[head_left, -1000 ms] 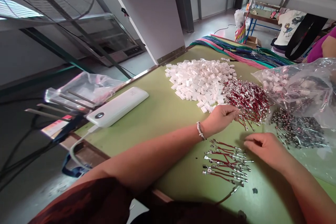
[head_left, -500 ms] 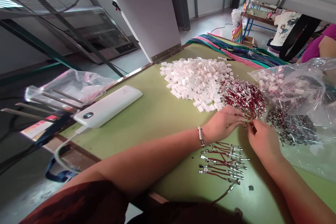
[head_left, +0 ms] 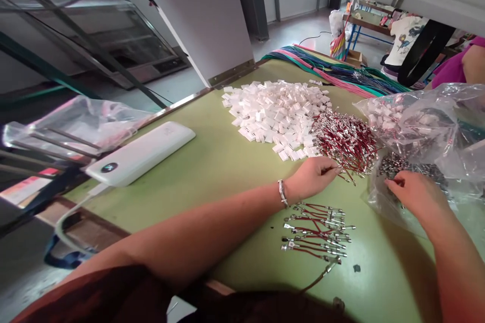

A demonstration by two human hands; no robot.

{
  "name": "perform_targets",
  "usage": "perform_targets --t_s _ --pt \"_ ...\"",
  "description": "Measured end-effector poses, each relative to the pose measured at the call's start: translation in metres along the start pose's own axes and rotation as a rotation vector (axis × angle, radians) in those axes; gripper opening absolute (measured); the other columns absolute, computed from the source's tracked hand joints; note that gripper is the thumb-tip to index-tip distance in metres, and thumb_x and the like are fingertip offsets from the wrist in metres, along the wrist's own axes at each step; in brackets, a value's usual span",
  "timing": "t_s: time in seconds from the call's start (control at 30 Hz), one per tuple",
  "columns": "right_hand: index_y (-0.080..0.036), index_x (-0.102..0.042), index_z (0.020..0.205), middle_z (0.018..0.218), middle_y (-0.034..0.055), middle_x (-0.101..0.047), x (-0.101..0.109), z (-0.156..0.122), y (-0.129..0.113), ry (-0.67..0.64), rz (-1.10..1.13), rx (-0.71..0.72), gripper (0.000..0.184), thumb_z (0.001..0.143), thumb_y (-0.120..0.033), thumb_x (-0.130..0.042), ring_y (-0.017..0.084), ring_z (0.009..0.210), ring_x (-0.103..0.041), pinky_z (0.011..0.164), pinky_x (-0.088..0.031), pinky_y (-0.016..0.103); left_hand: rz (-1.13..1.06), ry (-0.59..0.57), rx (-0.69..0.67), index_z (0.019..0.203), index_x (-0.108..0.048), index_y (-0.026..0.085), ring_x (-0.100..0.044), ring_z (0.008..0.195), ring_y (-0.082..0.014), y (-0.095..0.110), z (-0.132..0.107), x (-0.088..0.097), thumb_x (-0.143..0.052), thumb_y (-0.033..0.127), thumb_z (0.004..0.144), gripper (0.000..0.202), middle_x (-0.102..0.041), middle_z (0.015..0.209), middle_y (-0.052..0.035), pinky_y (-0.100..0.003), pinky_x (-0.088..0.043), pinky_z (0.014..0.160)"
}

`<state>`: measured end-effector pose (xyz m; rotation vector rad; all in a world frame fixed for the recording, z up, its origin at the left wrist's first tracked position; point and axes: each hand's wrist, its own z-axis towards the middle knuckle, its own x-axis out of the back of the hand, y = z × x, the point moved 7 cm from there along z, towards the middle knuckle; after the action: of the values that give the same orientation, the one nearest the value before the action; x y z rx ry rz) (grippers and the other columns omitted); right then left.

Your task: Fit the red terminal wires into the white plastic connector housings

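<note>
- Fingers (head_left: 328, 163) of the left hand (head_left: 308, 180) are pinched together at the near edge of the red wire heap (head_left: 345, 141); whether they grip a wire, I cannot tell.
- Nearer the body, a loose row of red wires (head_left: 317, 232) with silvery ends lies on the green tabletop (head_left: 227, 171).
- Right hand (head_left: 421, 196) is curled by the dark parts (head_left: 391, 163) in clear plastic; its grip is unclear.
- White connectors (head_left: 278, 111) are piled left of the heap.
- Farther left lies a white power bank (head_left: 147, 154), cable attached.

The green table (head_left: 212, 171) bears white connectors (head_left: 280, 113), red wires (head_left: 346, 141) and a power bank (head_left: 146, 154).
</note>
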<state>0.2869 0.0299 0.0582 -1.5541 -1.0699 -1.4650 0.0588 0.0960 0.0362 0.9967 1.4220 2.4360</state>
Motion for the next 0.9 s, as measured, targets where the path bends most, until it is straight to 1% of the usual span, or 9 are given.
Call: perform_targets --t_s 0.1,0.2,0.3,0.37,0.43,0.5,0.57,0.7,0.9 --pt "-0.021 -0.067 0.072 0.075 0.0089 -0.07 -0.018 0.009 0.005 -0.088 -0.095 0.037 0.023 0.081 -0.039 -0.056 0.021 0.063 -0.061 0.055 -0.034 0.029 -0.145 0.024 0.108 0.068 -0.06 0.014 -0.043 0.056 -0.007 -0.009 0.001 0.001 -0.054 0.028 0.085 0.023 -0.051 0.061 0.0032 -0.019 -0.038 0.053" --pt "-0.019 -0.066 0.078 0.081 0.0099 -0.071 -0.026 0.013 -0.001 -0.067 -0.127 0.112 0.019 0.085 -0.03 -0.052 0.021 0.069 -0.062 0.059 -0.035 0.029 -0.238 0.036 0.151 0.068 -0.061 0.015 -0.042 0.057 -0.0071 -0.014 0.0 0.001 -0.058 0.031 0.082 0.022 -0.052 0.062 0.0028 -0.019 -0.037 0.052" --pt "-0.019 -0.064 0.079 0.085 0.0097 -0.07 -0.021 0.012 -0.006 -0.023 -0.112 0.176 0.018 0.086 -0.027 -0.049 0.02 0.072 -0.062 0.061 -0.035 0.029 -0.27 0.01 0.17 0.064 -0.06 0.014 -0.041 0.056 -0.007 -0.015 0.0 -0.003 -0.059 0.032 0.08 0.024 -0.051 0.06 0.0027 -0.019 -0.036 0.052" --pt "-0.02 -0.061 0.079 0.079 0.0073 -0.069 -0.01 0.006 -0.014 0.067 -0.012 0.204 0.017 0.086 -0.027 -0.048 0.019 0.067 -0.06 0.059 -0.035 0.029 -0.282 -0.027 0.183 0.062 -0.059 0.014 -0.041 0.055 -0.0069 -0.014 -0.001 -0.008 -0.059 0.033 0.08 0.026 -0.05 0.059 0.0027 -0.02 -0.037 0.052" --pt "-0.02 -0.059 0.082 0.068 0.0027 -0.066 -0.002 -0.005 -0.026 0.135 0.205 0.242 0.015 0.086 -0.029 -0.047 0.017 0.058 -0.058 0.056 -0.036 0.027 -0.303 -0.071 0.208 0.063 -0.061 0.013 -0.042 0.055 -0.0071 -0.013 -0.002 -0.013 -0.059 0.035 0.079 0.027 -0.052 0.058 0.0023 -0.02 -0.038 0.053" --pt "-0.021 -0.058 0.085 0.063 -0.001 -0.064 -0.001 -0.02 -0.047 0.133 0.454 0.332 0.016 0.086 -0.032 -0.047 0.014 0.053 -0.056 0.055 -0.038 0.025 -0.324 -0.104 0.234 0.064 -0.062 0.013 -0.044 0.054 -0.0074 -0.013 -0.004 -0.017 -0.06 0.035 0.078 0.026 -0.054 0.058 0.0018 -0.021 -0.039 0.053" --pt "-0.021 -0.06 0.086 0.064 -0.0019 -0.064 -0.001 -0.034 -0.069 0.161 0.593 0.44 0.017 0.087 -0.032 -0.048 0.013 0.053 -0.055 0.055 -0.04 0.023 -0.331 -0.114 0.248 0.065 -0.063 0.014 -0.046 0.055 -0.0076 -0.013 -0.005 -0.02 -0.061 0.036 0.078 0.026 -0.056 0.059 0.0015 -0.021 -0.039 0.054" --pt "-0.02 -0.063 0.085 0.064 -0.0016 -0.064 -0.005 -0.048 -0.088 0.247 0.704 0.512 0.017 0.087 -0.029 -0.049 0.012 0.054 -0.055 0.055 -0.042 0.022 -0.334 -0.102 0.27 0.068 -0.066 0.014 -0.047 0.057 -0.0076 -0.015 -0.006 -0.02 -0.063 0.034 0.077 0.022 -0.058 0.061 0.0015 -0.022 -0.041 0.056" --pt "-0.019 -0.064 0.083 0.06 -0.0023 -0.063 -0.01 -0.044 -0.082 0.239 0.764 0.458 0.016 0.087 -0.029 -0.051 0.012 0.052 -0.055 0.053 -0.042 0.021 -0.344 -0.085 0.301 0.064 -0.063 0.013 -0.048 0.056 -0.0078 -0.021 -0.007 -0.02 -0.061 0.032 0.078 0.023 -0.057 0.059 0.001 -0.022 -0.041 0.056"
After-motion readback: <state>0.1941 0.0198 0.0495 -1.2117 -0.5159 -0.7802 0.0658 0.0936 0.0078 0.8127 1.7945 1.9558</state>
